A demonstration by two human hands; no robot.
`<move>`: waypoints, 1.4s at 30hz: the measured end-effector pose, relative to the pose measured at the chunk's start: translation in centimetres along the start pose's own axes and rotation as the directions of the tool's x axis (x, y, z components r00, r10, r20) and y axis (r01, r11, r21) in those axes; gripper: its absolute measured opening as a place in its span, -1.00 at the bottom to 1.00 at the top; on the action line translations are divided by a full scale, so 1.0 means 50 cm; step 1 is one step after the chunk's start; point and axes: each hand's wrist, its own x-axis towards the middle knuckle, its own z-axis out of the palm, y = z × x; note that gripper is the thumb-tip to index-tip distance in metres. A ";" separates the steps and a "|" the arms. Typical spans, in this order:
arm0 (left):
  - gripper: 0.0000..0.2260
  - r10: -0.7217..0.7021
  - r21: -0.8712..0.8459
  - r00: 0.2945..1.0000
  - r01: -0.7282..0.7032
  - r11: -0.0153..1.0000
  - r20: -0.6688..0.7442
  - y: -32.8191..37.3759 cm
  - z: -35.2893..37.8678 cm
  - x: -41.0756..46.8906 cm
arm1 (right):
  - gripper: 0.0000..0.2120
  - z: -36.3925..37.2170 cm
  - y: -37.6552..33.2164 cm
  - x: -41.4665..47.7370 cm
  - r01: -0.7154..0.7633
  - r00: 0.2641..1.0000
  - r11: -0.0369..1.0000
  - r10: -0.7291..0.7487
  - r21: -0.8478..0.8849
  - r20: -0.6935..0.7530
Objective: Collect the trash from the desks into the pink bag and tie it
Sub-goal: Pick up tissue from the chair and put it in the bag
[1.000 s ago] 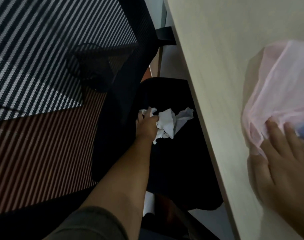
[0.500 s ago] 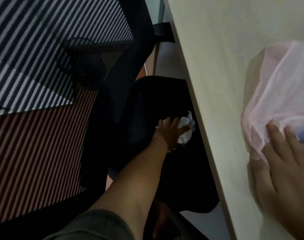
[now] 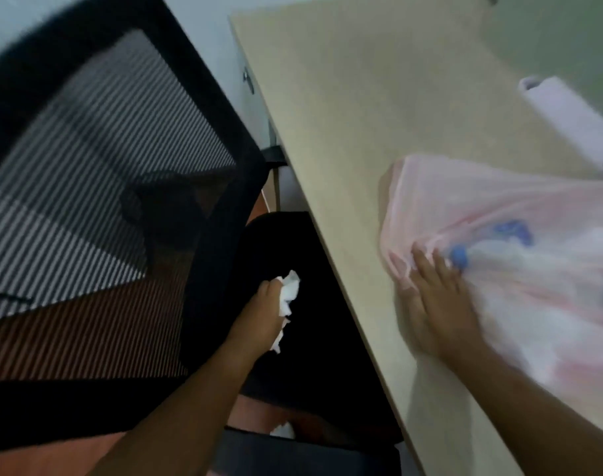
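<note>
Since a second ago our left hand has bunched the loose white tissue into a tight wad, and our view has swung to take in more of the surface. That hand has its fingers curled round the tissue, which pokes out past the fingertips and below the palm, over the black chair seat beside the surface's edge. Our right hand, well apart from the left, lies on the pink bag as before, fingers straight and flat on its crumpled near edge; blur softens it. The bag rests on the surface, and through its thin plastic we make out white scraps and something blue. Left of the seat stands the chair's mesh backrest. A pale roll lies on the surface just beyond the bag.
</note>
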 end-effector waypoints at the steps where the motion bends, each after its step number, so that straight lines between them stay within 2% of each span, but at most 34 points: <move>1: -0.86 0.055 -0.037 0.997 -0.057 0.998 -0.059 0.015 -0.026 -0.021 | -0.56 -0.016 -0.005 -0.009 -0.013 1.000 0.993 0.013 0.119 0.002; 3: -0.76 0.165 -0.161 0.972 -0.192 0.968 -0.167 0.075 -0.079 -0.068 | -0.59 -0.063 0.004 -0.047 0.014 0.997 0.941 0.011 0.337 -0.072; 5: -0.82 0.249 -0.199 0.940 -0.297 0.934 -0.232 0.128 -0.116 -0.092 | -0.62 -0.100 0.017 -0.086 0.022 0.989 0.913 0.038 0.407 -0.140; 7: -0.87 0.306 -0.208 0.907 -0.371 0.905 -0.289 0.207 -0.133 -0.117 | -0.64 -0.154 0.041 -0.142 -0.077 0.968 0.894 0.174 0.442 -0.182; 9: -0.94 0.363 -0.227 0.904 -0.411 0.883 -0.226 0.278 -0.132 -0.134 | -0.70 -0.199 0.065 -0.187 -0.153 0.914 0.870 0.305 0.469 -0.268; 10: -0.85 0.415 -0.208 0.891 -0.448 0.869 -0.184 0.314 -0.128 -0.142 | -0.72 -0.221 0.076 -0.207 -0.172 0.893 0.864 0.340 0.473 -0.296; 12: -0.83 0.492 -0.178 0.857 -0.514 0.839 -0.154 0.390 -0.112 -0.160 | -0.70 -0.260 0.097 -0.242 -0.190 0.881 0.847 0.370 0.496 -0.295; 14: -0.81 0.567 -0.179 0.815 -0.580 0.795 -0.123 0.471 -0.091 -0.176 | -0.67 -0.298 0.115 -0.277 -0.200 0.858 0.779 0.431 0.594 -0.278; 17: -0.88 0.679 -0.089 0.729 -0.673 0.735 0.087 0.569 -0.038 -0.201 | -0.66 -0.349 0.129 -0.315 -0.208 0.773 0.677 0.556 0.706 -0.305; 19: -0.92 0.696 -0.018 0.691 -0.707 0.707 0.196 0.613 -0.001 -0.210 | -0.68 -0.380 0.131 -0.328 -0.192 0.729 0.635 0.603 0.749 -0.324; 20: -0.83 0.699 0.057 0.692 -0.717 0.695 0.180 0.631 0.012 -0.208 | -0.68 -0.394 0.130 -0.333 -0.179 0.718 0.618 0.614 0.765 -0.328; 21: -0.73 0.729 0.134 0.678 -0.734 0.666 0.089 0.649 0.022 -0.204 | -0.68 -0.406 0.129 -0.337 -0.166 0.715 0.608 0.616 0.776 -0.330; 22: -0.70 0.773 0.189 0.633 -0.754 0.630 -0.049 0.668 0.031 -0.197 | -0.68 -0.416 0.128 -0.343 -0.153 0.718 0.603 0.612 0.783 -0.331; 24: -0.76 0.790 0.238 0.526 -0.762 0.602 -0.316 0.705 0.040 -0.186 | -0.68 -0.428 0.128 -0.355 -0.143 0.726 0.590 0.608 0.795 -0.321; 26: -0.76 0.782 0.279 0.480 -0.748 0.602 -0.398 0.733 0.049 -0.178 | -0.67 -0.437 0.129 -0.363 -0.148 0.719 0.579 0.620 0.801 -0.315; 27: -0.68 0.797 0.364 0.489 -0.713 0.600 -0.355 0.736 0.060 -0.170 | -0.67 -0.441 0.131 -0.365 -0.152 0.711 0.572 0.630 0.806 -0.312; 28: -0.55 0.791 0.476 0.558 -0.641 0.603 -0.251 0.731 0.070 -0.163 | -0.66 -0.445 0.132 -0.365 -0.160 0.705 0.560 0.641 0.813 -0.303; 30: -0.33 0.670 0.638 0.742 -0.517 0.571 0.001 0.703 0.084 -0.143 | -0.65 -0.451 0.137 -0.364 -0.182 0.704 0.532 0.657 0.827 -0.268; 32: -0.26 0.567 0.602 0.812 -0.525 0.601 0.142 0.675 0.080 -0.129 | -0.64 -0.455 0.144 -0.362 -0.203 0.713 0.519 0.660 0.831 -0.238; 33: -0.25 0.562 0.545 0.810 -0.552 0.630 0.170 0.666 0.070 -0.130 | -0.64 -0.457 0.146 -0.362 -0.204 0.715 0.510 0.661 0.836 -0.229; 35: -0.32 0.640 0.415 0.759 -0.624 0.663 0.119 0.652 0.045 -0.133 | -0.65 -0.460 0.151 -0.361 -0.186 0.703 0.487 0.673 0.854 -0.230; 37: -0.51 0.708 0.278 0.704 -0.670 0.689 -0.059 0.625 0.013 -0.139 | -0.66 -0.463 0.152 -0.354 -0.170 0.672 0.463 0.700 0.870 -0.241; 38: -0.57 0.697 0.239 0.705 -0.660 0.712 -0.131 0.604 0.000 -0.142 | -0.67 -0.465 0.151 -0.350 -0.162 0.652 0.440 0.719 0.883 -0.239; 40: -0.55 0.615 0.228 0.758 -0.573 0.787 -0.220 0.560 -0.017 -0.145 | -0.67 -0.467 0.150 -0.338 -0.156 0.622 0.396 0.751 0.905 -0.222; 42: -0.44 0.414 0.144 0.898 -0.394 0.908 -0.149 0.525 -0.016 -0.151 | -0.68 -0.464 0.146 -0.328 -0.171 0.618 0.376 0.761 0.911 -0.198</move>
